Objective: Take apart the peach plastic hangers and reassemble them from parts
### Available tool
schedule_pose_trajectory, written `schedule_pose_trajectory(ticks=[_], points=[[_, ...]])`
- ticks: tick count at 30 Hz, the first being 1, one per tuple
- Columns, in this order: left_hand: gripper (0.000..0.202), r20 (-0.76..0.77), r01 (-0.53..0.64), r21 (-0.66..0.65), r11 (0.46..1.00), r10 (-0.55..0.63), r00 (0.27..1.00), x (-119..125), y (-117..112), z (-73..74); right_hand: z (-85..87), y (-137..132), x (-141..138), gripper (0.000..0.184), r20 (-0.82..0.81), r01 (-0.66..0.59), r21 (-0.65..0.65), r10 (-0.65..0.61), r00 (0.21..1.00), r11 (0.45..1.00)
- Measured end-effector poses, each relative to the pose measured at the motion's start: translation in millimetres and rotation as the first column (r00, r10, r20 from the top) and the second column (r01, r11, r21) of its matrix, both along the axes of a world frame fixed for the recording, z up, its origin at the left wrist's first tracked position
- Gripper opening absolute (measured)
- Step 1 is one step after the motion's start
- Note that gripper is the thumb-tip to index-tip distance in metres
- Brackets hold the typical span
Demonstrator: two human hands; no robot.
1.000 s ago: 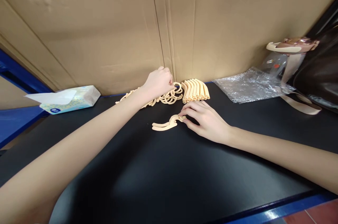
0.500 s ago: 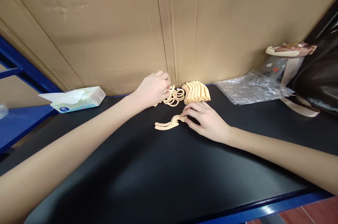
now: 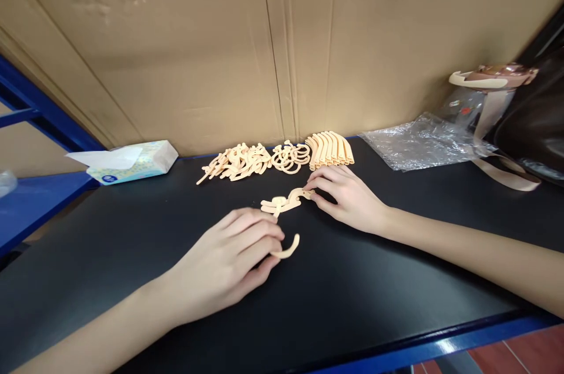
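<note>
My left hand is closed around a cream plastic hook. The curved end shows past the fingertips, and its other end appears to rise above them by the curved pieces; the middle is hidden. My right hand has its thumb and fingertips closed on the right end of cream curved plastic pieces, like the arms of a folding hanger, lying on the black tabletop. Behind lie a heap of cream hooks, a neat row of curved arms and a pile of small cream parts.
A tissue pack lies at the back left. At the back right are a clear plastic bag and a bottle with a strap. Cardboard stands along the back edge; a blue frame is at left.
My left hand has come back from the piles towards me, bringing a hook beside the curved pieces. The pile of small parts it covered now shows. My right hand stays on the curved pieces.
</note>
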State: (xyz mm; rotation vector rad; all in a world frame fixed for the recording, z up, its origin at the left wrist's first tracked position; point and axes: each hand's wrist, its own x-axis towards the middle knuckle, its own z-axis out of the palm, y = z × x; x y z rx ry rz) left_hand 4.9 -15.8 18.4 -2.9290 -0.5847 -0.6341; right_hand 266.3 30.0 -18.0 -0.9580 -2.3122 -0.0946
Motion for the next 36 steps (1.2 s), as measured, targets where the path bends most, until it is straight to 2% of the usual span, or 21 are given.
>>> schedule_pose_trajectory(ticks=[4,9,20,25,36], points=[[0.009,0.054,0.044,-0.146,0.988,-0.036,0.998,-9,-4,-8.7,0.0,0,0,0.017,0.006,0.009,-0.010,-0.009,1.000,1.000],[0.010,0.060,0.041,-0.283,0.958,-0.025,0.998,-12,0,-10.7,-1.1,2,-1,0.016,0.010,0.016,-0.025,-0.015,1.000,1.000],[0.009,0.051,0.021,-0.250,0.968,-0.008,0.999,-19,6,-0.5,-3.7,4,-1,0.014,0.008,0.002,-0.017,-0.001,1.000,1.000],[0.010,0.036,0.045,-0.305,0.951,-0.036,0.999,-20,6,-0.4,-3.8,3,-1,0.014,0.010,0.005,-0.026,-0.005,1.000,1.000],[0.010,0.001,0.018,-0.406,0.914,-0.019,1.000,-21,9,0.2,-3.4,3,-1,0.015,0.007,0.005,-0.030,-0.004,1.000,1.000]])
